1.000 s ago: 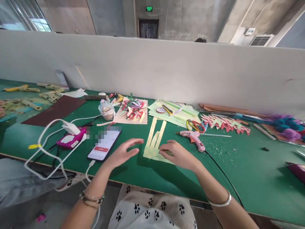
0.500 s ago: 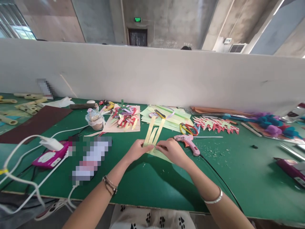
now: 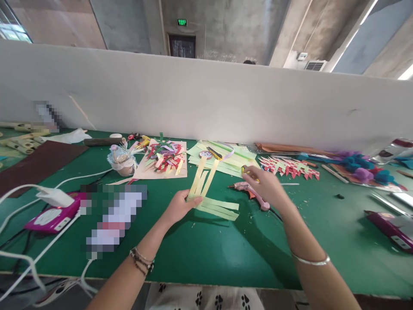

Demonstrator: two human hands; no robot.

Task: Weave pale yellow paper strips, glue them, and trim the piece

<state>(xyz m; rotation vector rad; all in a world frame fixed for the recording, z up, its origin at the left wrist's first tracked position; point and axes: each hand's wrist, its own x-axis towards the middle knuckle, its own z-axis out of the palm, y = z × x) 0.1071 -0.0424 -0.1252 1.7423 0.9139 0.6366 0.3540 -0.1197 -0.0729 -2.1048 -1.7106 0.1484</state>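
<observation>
My left hand (image 3: 183,204) pinches woven paper strips where they cross. Pale yellow strips (image 3: 209,178) point away from me, and light green strips (image 3: 222,209) stick out to the right. My right hand (image 3: 266,183) is at the scissors (image 3: 244,169), its fingers curled onto the handles; only bits of yellow show around them. Just below that hand, a pink glue gun (image 3: 254,196) lies on the table, partly covered.
Behind the strips lie green paper sheets (image 3: 196,150) with a yellow cutter (image 3: 214,153). Cut paper scraps (image 3: 166,157) cover a pink sheet. A small decorated pot (image 3: 124,163) stands left, near a purple power strip (image 3: 61,215). Red-and-green woven paper (image 3: 287,167) lies right.
My right hand has let go of the paper strips and moved right and away to the scissors. My left hand still holds the strips, and the green ones are now uncovered.
</observation>
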